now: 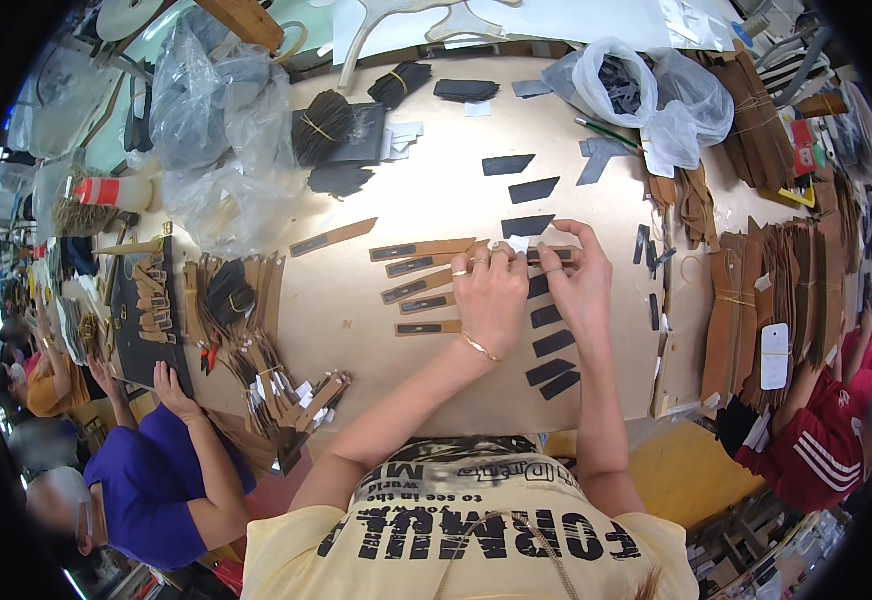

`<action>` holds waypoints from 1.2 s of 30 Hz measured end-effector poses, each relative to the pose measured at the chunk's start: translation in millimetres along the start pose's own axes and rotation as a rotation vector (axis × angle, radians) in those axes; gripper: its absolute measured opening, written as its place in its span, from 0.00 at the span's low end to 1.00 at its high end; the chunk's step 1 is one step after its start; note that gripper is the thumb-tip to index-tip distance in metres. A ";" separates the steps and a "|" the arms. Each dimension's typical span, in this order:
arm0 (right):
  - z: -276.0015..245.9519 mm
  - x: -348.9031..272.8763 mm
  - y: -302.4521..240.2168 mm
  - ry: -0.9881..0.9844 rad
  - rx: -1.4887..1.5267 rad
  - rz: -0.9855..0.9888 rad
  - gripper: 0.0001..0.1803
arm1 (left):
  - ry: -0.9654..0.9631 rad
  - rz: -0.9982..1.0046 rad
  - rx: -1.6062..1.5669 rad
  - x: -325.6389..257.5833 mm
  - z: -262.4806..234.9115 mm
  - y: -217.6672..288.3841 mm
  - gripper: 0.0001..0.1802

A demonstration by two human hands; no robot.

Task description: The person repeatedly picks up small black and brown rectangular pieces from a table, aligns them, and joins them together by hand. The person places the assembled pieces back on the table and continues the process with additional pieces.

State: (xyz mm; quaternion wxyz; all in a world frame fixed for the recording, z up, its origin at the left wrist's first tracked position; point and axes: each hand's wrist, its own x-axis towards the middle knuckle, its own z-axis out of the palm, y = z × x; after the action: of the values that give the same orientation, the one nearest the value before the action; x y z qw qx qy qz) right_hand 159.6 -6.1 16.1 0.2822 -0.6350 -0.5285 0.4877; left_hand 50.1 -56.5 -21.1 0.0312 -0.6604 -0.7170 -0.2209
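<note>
My left hand (491, 300) is closed, its fingertips pressed down beside a small white piece (518, 244). My right hand (581, 285) pinches the end of a brown leather strip with a dark patch (553, 255); the fingers partly hide this strip, which runs toward my left fingertips. Several similar brown strips with dark patches (428, 329) fan out left of my left hand, some partly under it. Dark slanted pieces (554, 343) lie in a column below my hands, and more dark pieces (533, 190) lie above them.
Bundled brown strips (271, 385) are at the left, with clear plastic bags (221, 130) behind. A bag of dark scraps (616, 85) and a green pencil (606, 133) lie at the back right. Stacked brown leather (786, 290) stands right. Co-workers (161, 480) sit on both sides.
</note>
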 end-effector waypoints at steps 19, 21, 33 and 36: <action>-0.9 -9.4 -0.9 -0.078 -0.026 -0.039 0.28 | -0.042 -0.055 -0.142 -32.1 -14.5 -14.8 0.22; -0.7 -10.3 -1.2 -0.078 -0.030 -0.041 0.27 | -0.066 -0.016 -0.120 -30.5 -12.9 -14.6 0.20; -4.6 -17.8 -12.4 -0.139 -0.378 -0.253 0.20 | -0.155 0.122 -0.097 -24.2 -12.2 -19.4 0.23; -3.3 -20.6 -9.3 -0.149 -0.613 -0.483 0.18 | -0.102 0.074 -0.146 -22.4 -18.9 -19.8 0.22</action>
State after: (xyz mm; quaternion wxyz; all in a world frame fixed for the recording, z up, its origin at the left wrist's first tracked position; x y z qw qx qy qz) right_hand 159.7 -22.5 32.0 0.1471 -0.5101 -0.8028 0.2715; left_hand 29.2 -84.7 -17.0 -0.0455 -0.6972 -0.6749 -0.2373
